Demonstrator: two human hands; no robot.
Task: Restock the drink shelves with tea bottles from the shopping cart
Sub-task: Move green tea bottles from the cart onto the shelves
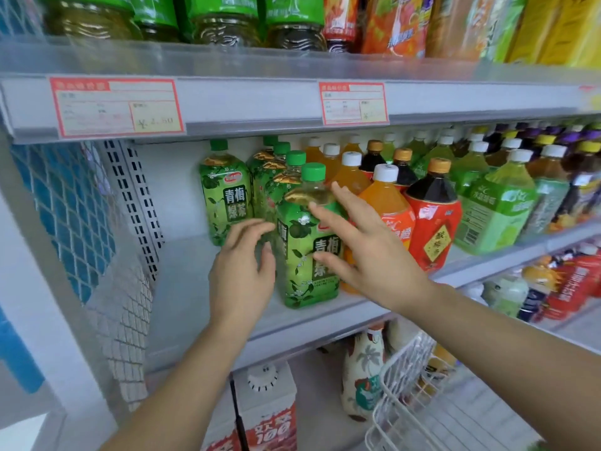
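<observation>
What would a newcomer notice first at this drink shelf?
The left hand and right hand, fingers spread, flank a green-capped green tea bottle at the front of the middle shelf. Right of it stand an orange drink bottle and a red-labelled dark tea bottle; a white wire basket shows at lower right.

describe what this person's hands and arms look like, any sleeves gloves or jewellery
The left hand and right hand are bare: no gloves, and no rings, watch or bracelet visible. The left arm and right arm are uncovered too, with no sleeve in view up to the frame's edge.
</observation>
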